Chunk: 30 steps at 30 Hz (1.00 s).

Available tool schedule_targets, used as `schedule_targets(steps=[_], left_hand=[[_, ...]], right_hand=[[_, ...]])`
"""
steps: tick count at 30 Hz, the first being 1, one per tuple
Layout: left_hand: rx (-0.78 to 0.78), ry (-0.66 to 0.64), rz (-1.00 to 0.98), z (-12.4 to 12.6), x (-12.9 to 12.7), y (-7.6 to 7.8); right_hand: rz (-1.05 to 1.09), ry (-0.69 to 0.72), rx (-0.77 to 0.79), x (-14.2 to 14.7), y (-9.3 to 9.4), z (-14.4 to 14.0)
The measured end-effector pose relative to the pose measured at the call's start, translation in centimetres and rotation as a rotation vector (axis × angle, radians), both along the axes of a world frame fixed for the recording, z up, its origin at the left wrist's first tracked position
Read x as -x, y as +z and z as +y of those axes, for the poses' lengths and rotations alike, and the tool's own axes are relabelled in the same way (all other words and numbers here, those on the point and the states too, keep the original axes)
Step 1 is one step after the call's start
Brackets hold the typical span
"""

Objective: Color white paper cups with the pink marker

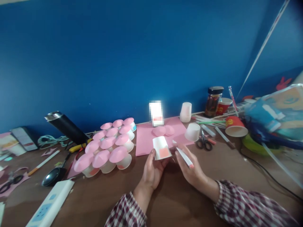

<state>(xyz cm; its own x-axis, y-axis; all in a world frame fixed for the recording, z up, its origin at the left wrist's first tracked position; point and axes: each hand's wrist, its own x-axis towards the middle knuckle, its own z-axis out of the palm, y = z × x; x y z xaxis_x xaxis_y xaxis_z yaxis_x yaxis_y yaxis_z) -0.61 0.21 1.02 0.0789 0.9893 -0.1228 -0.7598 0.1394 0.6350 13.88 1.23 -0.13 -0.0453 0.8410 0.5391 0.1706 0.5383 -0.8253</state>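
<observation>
1. Left hand (152, 171): fingers curled round a small white paper cup (161, 147), held upside down and tilted just above the worktop (99, 201). The cup carries an orange-pink patch on the side facing the camera.
2. Right hand (190, 168): fingers pinched on a white glue stick (185, 157), its pinkish tip toward the person and its other end close beside the cup.
3. Both sleeves are plaid, red and white.
4. Just behind the cup lies a pink paper sheet (146, 138), reaching toward the worktop's back edge. On it sit pink paper circles (163, 130).
5. At the sheet's right edge: another white cup (192, 131), inverted; black-handled scissors (204, 142) just beside it.
6. Left of the hands: a cluster of pink-capped cups (109, 146), packed in rows, touching.
7. Back edge, right: a stack of white cups (186, 112), a dark jar (213, 101), red paper cups (234, 126), one on its side, amid loose straws and pens.
8. Near left corner: a white power strip (50, 203); a black flask (65, 126) lies tilted farther back.
</observation>
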Motion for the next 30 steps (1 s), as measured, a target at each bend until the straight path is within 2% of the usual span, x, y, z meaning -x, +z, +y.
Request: schedule_targets(steps=[7, 14, 21, 30], left_hand=[[0.064, 0.008, -0.047, 0.18, 0.41, -0.04], [0.049, -0.010, -0.032, 0.20, 0.58, 0.22], [-0.004, -0.021, -0.050, 0.10, 0.65, 0.07], [-0.111, 0.019, 0.077, 0.05, 0.57, -0.46]], right_hand=[[-0.036, 0.056, 0.050, 0.12, -0.28, -0.32], [-0.066, 0.061, 0.000, 0.14, -0.11, -0.35], [-0.062, 0.072, 0.001, 0.22, -0.28, -0.26], [-0.078, 0.046, -0.036, 0.41, -0.05, -0.37]])
